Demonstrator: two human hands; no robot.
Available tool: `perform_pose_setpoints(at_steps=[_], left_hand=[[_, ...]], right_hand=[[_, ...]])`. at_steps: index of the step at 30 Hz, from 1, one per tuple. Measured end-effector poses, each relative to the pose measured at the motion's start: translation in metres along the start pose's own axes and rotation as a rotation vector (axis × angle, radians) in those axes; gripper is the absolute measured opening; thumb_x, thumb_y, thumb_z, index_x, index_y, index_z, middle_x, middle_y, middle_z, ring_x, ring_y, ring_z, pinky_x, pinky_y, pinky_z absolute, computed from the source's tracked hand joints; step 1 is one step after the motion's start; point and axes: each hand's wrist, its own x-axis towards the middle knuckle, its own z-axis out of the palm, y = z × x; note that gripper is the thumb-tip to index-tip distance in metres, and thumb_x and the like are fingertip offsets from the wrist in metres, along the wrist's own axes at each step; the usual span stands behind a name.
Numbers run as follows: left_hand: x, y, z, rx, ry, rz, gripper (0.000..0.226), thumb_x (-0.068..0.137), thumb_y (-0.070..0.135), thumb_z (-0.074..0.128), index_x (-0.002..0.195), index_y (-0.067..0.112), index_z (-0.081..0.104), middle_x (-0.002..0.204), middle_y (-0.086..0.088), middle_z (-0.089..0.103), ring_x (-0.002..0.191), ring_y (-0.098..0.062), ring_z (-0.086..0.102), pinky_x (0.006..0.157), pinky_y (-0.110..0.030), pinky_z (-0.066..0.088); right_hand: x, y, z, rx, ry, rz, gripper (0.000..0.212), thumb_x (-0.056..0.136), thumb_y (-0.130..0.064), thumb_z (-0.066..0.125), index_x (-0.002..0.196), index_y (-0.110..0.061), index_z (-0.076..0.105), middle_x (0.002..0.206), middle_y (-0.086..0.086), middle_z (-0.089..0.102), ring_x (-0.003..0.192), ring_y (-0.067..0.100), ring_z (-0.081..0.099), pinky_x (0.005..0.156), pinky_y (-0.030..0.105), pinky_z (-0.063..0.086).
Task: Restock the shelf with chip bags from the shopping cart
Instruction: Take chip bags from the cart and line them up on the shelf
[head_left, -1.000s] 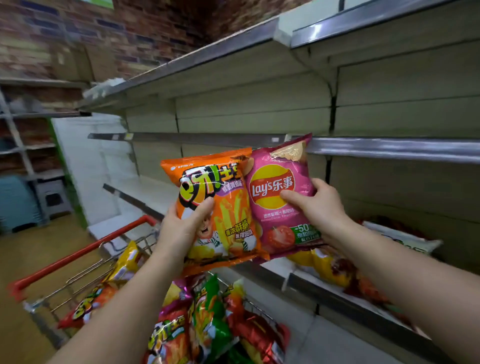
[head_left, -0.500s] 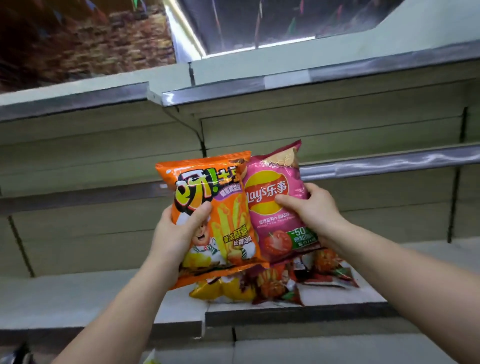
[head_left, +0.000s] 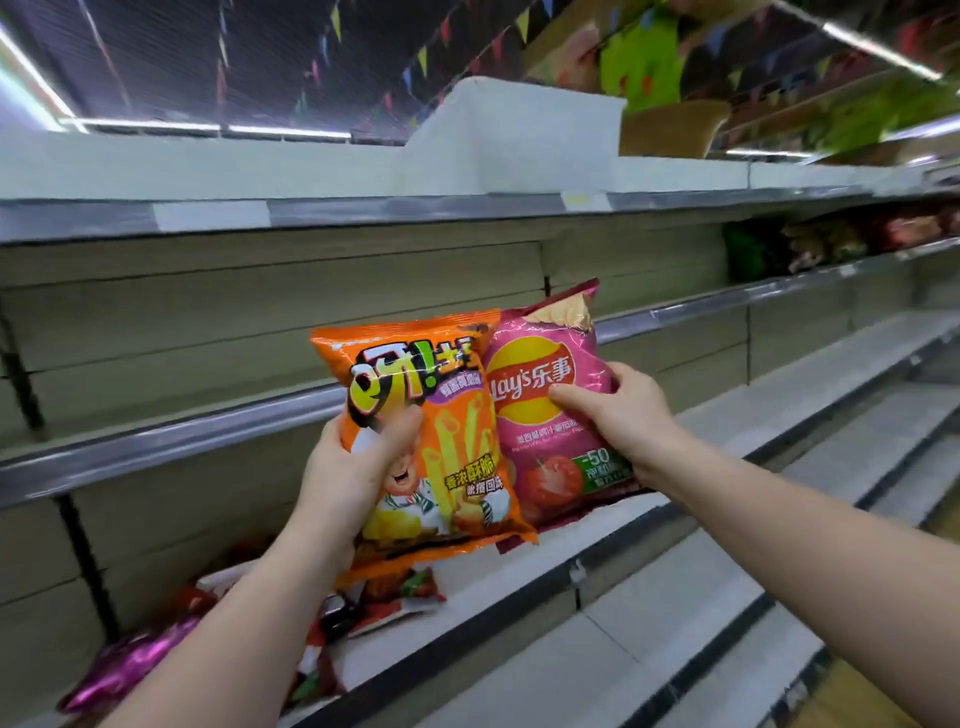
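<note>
In the head view, our left hand (head_left: 348, 470) grips the orange snack bag (head_left: 441, 415) and our right hand (head_left: 621, 415) grips the pink Lay's bag (head_left: 545, 374). We hold both upright, edges overlapping, before the shelf (head_left: 675, 525), where more bags (head_left: 400, 592) lie flat.

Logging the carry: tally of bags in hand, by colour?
Orange bag, in the left hand: 1
Pink bag, in the right hand: 1
Total: 2
</note>
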Motion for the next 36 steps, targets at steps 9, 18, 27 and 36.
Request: perform_pose_setpoints(at_steps=[9, 18, 27, 36], left_hand=[[0.040, -0.004, 0.159, -0.032, -0.206, -0.035, 0.079, 0.047, 0.054, 0.074, 0.118, 0.028, 0.055, 0.104, -0.006, 0.070, 0.088, -0.026, 0.070, 0.088, -0.048, 0.053], [0.088, -0.020, 0.325, -0.121, -0.303, -0.026, 0.031, 0.070, 0.041, 0.074, 0.092, 0.032, 0.055, 0.097, -0.002, 0.071, 0.084, -0.023, 0.070, 0.079, -0.040, 0.056], [0.141, -0.038, 0.453, -0.136, -0.407, -0.037, 0.055, 0.071, 0.043, 0.074, 0.117, 0.027, 0.049, 0.099, 0.003, 0.068, 0.084, -0.018, 0.069, 0.073, -0.033, 0.055], [0.216, -0.043, 0.563, -0.174, -0.586, -0.001, 0.066, 0.061, 0.049, 0.078, 0.119, 0.024, 0.057, 0.105, -0.004, 0.072, 0.088, -0.024, 0.071, 0.086, -0.045, 0.055]], right_hand=[[0.059, 0.036, -0.144, -0.010, 0.162, 0.037, 0.044, 0.077, -0.031, 0.074, 0.113, -0.019, 0.051, 0.101, 0.003, 0.066, 0.086, 0.021, 0.067, 0.078, 0.040, 0.057], [0.138, 0.078, -0.274, -0.024, 0.266, 0.066, 0.040, 0.077, -0.031, 0.074, 0.108, -0.021, 0.049, 0.093, 0.001, 0.066, 0.081, 0.020, 0.067, 0.071, 0.035, 0.056], [0.209, 0.120, -0.359, -0.045, 0.402, 0.121, 0.053, 0.073, -0.034, 0.076, 0.119, -0.016, 0.054, 0.101, 0.007, 0.069, 0.084, 0.027, 0.069, 0.080, 0.045, 0.056], [0.282, 0.138, -0.418, -0.054, 0.530, 0.098, 0.039, 0.077, -0.027, 0.075, 0.108, -0.016, 0.053, 0.093, 0.007, 0.068, 0.077, 0.024, 0.068, 0.065, 0.034, 0.056]])
